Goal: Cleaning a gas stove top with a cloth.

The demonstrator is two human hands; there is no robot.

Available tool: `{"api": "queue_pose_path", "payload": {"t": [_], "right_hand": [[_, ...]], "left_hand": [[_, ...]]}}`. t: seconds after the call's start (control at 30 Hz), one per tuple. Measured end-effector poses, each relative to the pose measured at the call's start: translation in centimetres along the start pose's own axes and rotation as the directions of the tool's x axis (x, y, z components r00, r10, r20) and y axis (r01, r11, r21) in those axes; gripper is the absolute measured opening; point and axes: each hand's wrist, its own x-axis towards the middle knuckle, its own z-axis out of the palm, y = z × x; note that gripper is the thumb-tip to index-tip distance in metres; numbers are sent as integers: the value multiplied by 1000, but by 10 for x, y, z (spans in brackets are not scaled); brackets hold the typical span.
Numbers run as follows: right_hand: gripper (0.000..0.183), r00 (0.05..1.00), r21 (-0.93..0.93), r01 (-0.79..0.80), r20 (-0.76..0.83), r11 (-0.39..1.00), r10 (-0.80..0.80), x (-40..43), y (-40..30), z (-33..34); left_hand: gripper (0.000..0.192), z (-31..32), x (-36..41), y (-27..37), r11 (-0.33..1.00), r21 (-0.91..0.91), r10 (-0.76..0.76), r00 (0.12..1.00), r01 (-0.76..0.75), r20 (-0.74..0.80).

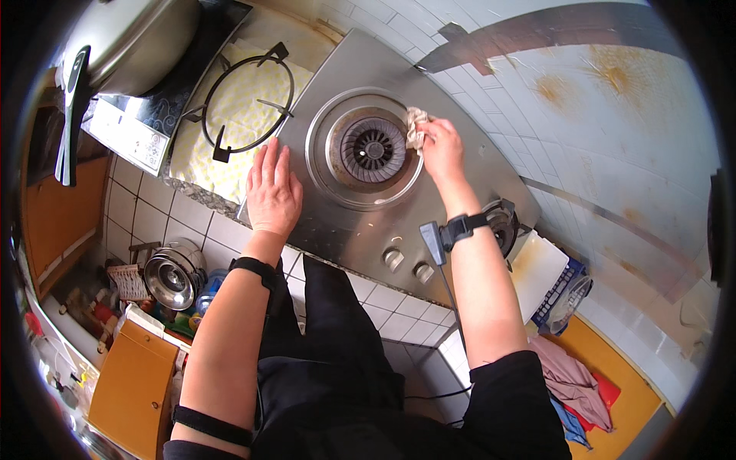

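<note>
My right hand grips a crumpled beige cloth or paper wipe against the upper right rim of the round burner recess. Inside that recess sits a dark, slotted gas burner head, with brownish stains on the ring around it. My left hand lies flat on the left edge of the stainless steel gas stove, fingers slightly apart and holding nothing. Just beyond its fingertips, a black ring-shaped pot support rests on a yellow-checked cloth. A few small crumbs lie on the steel near two control knobs.
A large steel pot stands on a black induction cooker at upper left. A second burner lies partly behind my right forearm. The tiled wall with stained protective film borders the stove. Below left are a steel basin and an orange cabinet.
</note>
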Motion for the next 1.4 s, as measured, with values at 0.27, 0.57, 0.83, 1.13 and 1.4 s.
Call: {"api": "queue_pose_path", "payload": {"t": [0.27,0.57,0.83,1.13,1.4], "right_hand": [[13,952,-7,276,138,961,-273,66,-87,23],[47,877,-415,95,466,905,122,104,-166,31],[30,915,-391,84,395,917,85,84,-200,60],[44,886,-311,39,450,949,111,100,-175,51],[51,884,-302,306,442,903,-151,60,-215,58]], "left_hand": [[58,-5,-4,-13,1000,-7,-25,1000,25,-6],[56,-13,1,-17,1000,-30,-5,1000,5,-26],[56,-11,-3,-22,999,-26,-34,999,34,-17],[56,-11,0,-22,998,-49,-32,999,32,-5],[57,-12,-3,-27,999,-37,-40,999,40,9]]}}
